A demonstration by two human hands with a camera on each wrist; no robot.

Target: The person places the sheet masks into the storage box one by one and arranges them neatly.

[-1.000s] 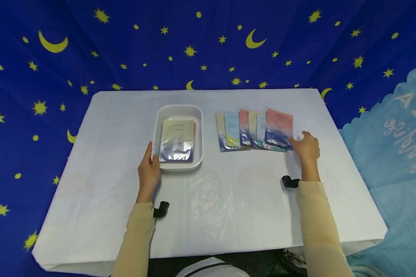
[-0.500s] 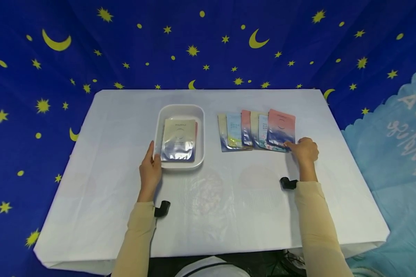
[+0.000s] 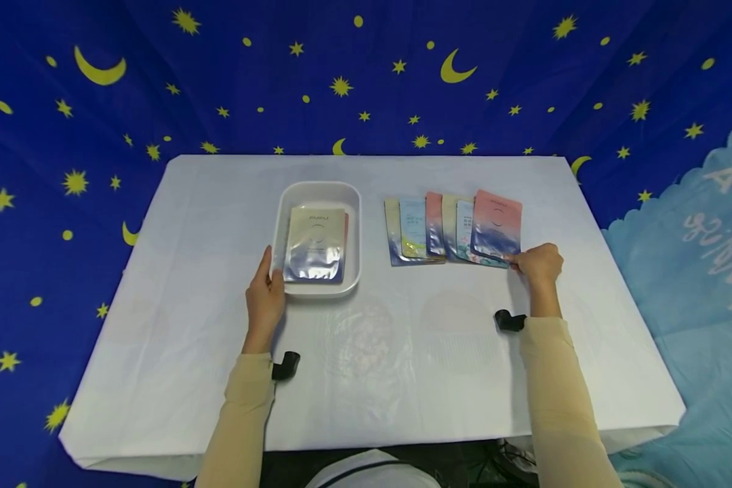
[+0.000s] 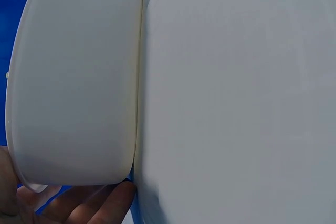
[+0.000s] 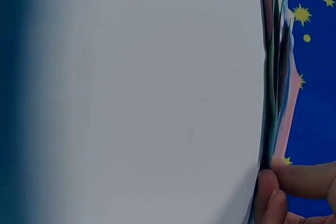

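On the left of the table, a white plastic tray [image 3: 319,290] holds a stack of face mask packets, topped by a cream-and-silver packet [image 3: 316,244]. My left hand [image 3: 265,301] grips its near left corner, thumb by the rim and fingers against the outer wall [image 4: 79,87]. To the right, several face mask packets lie overlapped in a row. Uppermost at the row's right end is a pink-and-blue packet [image 3: 497,224], over a light blue floral packet [image 3: 464,234]. My right hand [image 3: 538,262] pinches the pink-and-blue packet's lower right corner between thumb [image 5: 302,179] and forefinger.
A white cloth covers the table [image 3: 402,379]. Bare cloth lies between tray and packet row. A dark blue star-patterned curtain [image 3: 390,88] stands behind the table, with a light blue cloth [image 3: 695,271] on the right. Black wrist cameras [image 3: 287,366] stick out from both sleeves.
My right hand's fingers have drawn in from a spread pose and closed on the packet's corner. The left hand keeps its hold on the tray. The packets lie as before.
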